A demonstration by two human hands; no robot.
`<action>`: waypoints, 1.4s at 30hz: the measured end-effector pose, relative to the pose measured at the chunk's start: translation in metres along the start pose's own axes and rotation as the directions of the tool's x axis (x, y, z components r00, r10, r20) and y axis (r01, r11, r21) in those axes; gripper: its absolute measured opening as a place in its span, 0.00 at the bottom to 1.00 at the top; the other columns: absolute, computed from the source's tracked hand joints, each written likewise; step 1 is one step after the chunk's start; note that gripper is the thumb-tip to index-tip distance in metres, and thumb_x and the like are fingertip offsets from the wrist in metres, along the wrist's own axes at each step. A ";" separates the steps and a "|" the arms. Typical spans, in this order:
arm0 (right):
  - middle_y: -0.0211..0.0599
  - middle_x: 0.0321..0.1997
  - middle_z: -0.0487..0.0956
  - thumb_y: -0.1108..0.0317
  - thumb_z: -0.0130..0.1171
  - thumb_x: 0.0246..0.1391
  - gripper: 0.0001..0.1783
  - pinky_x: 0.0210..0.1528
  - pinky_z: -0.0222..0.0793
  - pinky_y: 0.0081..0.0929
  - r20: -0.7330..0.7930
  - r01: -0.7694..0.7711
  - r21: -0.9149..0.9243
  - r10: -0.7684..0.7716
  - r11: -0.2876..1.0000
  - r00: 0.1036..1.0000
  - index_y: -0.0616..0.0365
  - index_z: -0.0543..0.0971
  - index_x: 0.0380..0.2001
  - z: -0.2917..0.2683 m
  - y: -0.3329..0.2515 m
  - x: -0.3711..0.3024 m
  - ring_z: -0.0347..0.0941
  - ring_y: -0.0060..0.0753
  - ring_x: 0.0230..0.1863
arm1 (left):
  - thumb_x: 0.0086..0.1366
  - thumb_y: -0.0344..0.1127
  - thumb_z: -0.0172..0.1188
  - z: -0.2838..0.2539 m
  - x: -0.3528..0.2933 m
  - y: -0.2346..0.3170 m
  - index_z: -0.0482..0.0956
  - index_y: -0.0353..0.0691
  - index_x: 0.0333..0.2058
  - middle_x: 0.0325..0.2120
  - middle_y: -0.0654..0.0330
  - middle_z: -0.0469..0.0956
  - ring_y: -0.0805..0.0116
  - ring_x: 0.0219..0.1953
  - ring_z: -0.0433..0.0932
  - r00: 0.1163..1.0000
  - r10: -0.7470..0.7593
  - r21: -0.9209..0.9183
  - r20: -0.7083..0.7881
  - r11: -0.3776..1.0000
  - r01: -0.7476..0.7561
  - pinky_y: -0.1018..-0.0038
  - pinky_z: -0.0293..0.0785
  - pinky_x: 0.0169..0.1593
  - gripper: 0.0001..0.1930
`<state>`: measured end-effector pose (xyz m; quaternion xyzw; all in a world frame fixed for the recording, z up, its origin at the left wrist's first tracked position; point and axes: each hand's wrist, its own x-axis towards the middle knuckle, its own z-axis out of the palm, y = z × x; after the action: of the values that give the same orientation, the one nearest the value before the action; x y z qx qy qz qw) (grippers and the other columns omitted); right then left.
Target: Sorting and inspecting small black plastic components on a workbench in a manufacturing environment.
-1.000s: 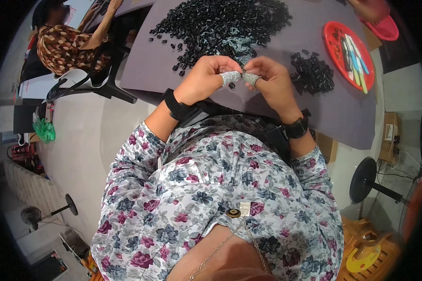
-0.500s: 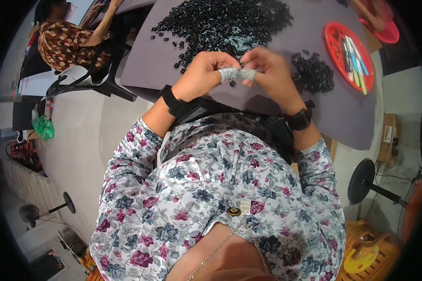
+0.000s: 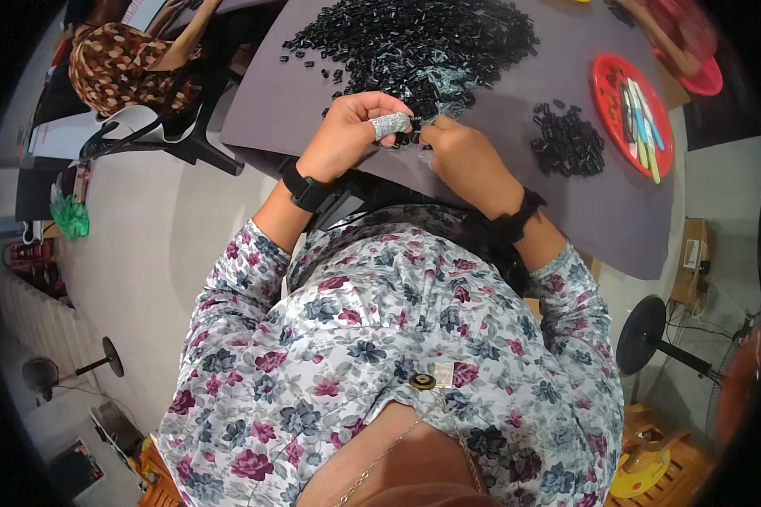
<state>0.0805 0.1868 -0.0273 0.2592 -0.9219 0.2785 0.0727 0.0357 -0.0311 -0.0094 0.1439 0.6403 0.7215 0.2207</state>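
Observation:
My left hand (image 3: 347,131) is closed in a pinch above the table's near edge, its thumb wrapped in grey-white tape. A small black plastic part (image 3: 415,123) shows at its fingertips. Close beside it, my right hand (image 3: 469,160) is bent inward with its fingers closed. Its thumb and whatever it grips are hidden behind the back of the hand. Just beyond both hands spreads a big heap of small black plastic parts (image 3: 397,42). Pale, see-through scraps (image 3: 444,84) lie on the heap's near side.
A smaller pile of black parts (image 3: 566,142) lies right of my hands on the grey table (image 3: 626,220). Beyond it a red tray (image 3: 604,80) holds several knife-like tools (image 3: 643,127). One co-worker (image 3: 127,68) sits at far left, another person's arm (image 3: 668,38) at far right.
My right hand has turned so that its back faces up, hiding its taped thumb. The hands, touching thumbs before, now sit slightly apart. The view has shifted a little.

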 end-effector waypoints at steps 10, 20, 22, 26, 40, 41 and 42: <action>0.44 0.35 0.78 0.83 0.57 0.49 0.10 0.41 0.75 0.39 -0.051 -0.013 0.273 0.028 0.962 0.998 0.62 0.77 0.36 -0.014 0.006 -0.008 0.79 0.49 0.37 | 0.70 0.26 0.60 0.004 -0.001 0.002 0.83 0.33 0.45 0.36 0.60 0.85 0.81 0.32 0.78 1.000 -0.024 0.051 0.006 0.998 0.024 0.85 0.74 0.37 0.07; 0.34 0.37 0.84 0.79 0.60 0.61 0.06 0.34 0.78 0.17 0.035 -0.184 0.930 0.419 0.319 0.907 0.64 0.80 0.41 -0.025 0.005 -0.017 0.82 0.21 0.35 | 0.68 0.22 0.58 0.020 0.005 -0.002 0.83 0.34 0.45 0.37 0.63 0.84 0.82 0.36 0.79 0.996 -0.034 0.106 0.082 0.994 0.025 0.84 0.75 0.39 0.10; 0.33 0.37 0.84 0.79 0.60 0.61 0.06 0.35 0.78 0.17 0.034 -0.187 0.919 0.400 0.348 0.916 0.64 0.80 0.41 -0.022 0.006 -0.017 0.83 0.21 0.35 | 0.67 0.21 0.57 0.023 0.006 -0.003 0.83 0.34 0.45 0.37 0.64 0.84 0.82 0.36 0.79 0.995 -0.040 0.115 0.092 0.993 0.029 0.85 0.74 0.39 0.10; 0.33 0.37 0.84 0.81 0.57 0.60 0.07 0.34 0.78 0.17 0.072 -0.206 0.922 0.378 0.329 0.923 0.64 0.80 0.40 -0.017 0.008 -0.018 0.83 0.22 0.35 | 0.67 0.20 0.57 0.023 0.005 -0.001 0.83 0.35 0.45 0.36 0.66 0.84 0.84 0.35 0.78 0.991 -0.033 0.178 0.129 0.984 0.009 0.86 0.73 0.38 0.11; 0.29 0.33 0.81 0.81 0.62 0.58 0.12 0.34 0.81 0.22 0.307 -0.338 0.887 0.143 0.314 0.941 0.65 0.81 0.46 -0.037 0.004 -0.022 0.81 0.21 0.32 | 0.63 0.20 0.61 0.016 0.015 0.006 0.75 0.34 0.55 0.32 0.66 0.84 0.83 0.30 0.77 0.901 -0.108 0.038 0.421 0.994 0.102 0.83 0.74 0.36 0.21; 0.28 0.33 0.80 0.80 0.63 0.58 0.12 0.34 0.82 0.22 0.310 -0.336 0.886 0.131 0.321 0.942 0.65 0.81 0.46 -0.037 0.005 -0.022 0.81 0.21 0.32 | 0.63 0.19 0.59 0.016 0.015 0.006 0.75 0.34 0.55 0.33 0.65 0.84 0.83 0.30 0.78 0.907 -0.110 0.037 0.406 0.994 0.104 0.84 0.74 0.36 0.21; 0.28 0.33 0.80 0.81 0.63 0.58 0.12 0.34 0.81 0.21 0.310 -0.339 0.889 0.143 0.307 0.940 0.65 0.81 0.46 -0.037 0.005 -0.023 0.80 0.20 0.32 | 0.63 0.17 0.58 0.018 0.013 0.006 0.75 0.33 0.56 0.33 0.64 0.85 0.83 0.31 0.79 0.914 -0.112 0.037 0.390 0.994 0.106 0.85 0.74 0.37 0.21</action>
<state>0.0971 0.2203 -0.0052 0.1356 -0.6276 0.7372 -0.2104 0.0320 -0.0097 -0.0025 0.2509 0.5956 0.6600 0.3829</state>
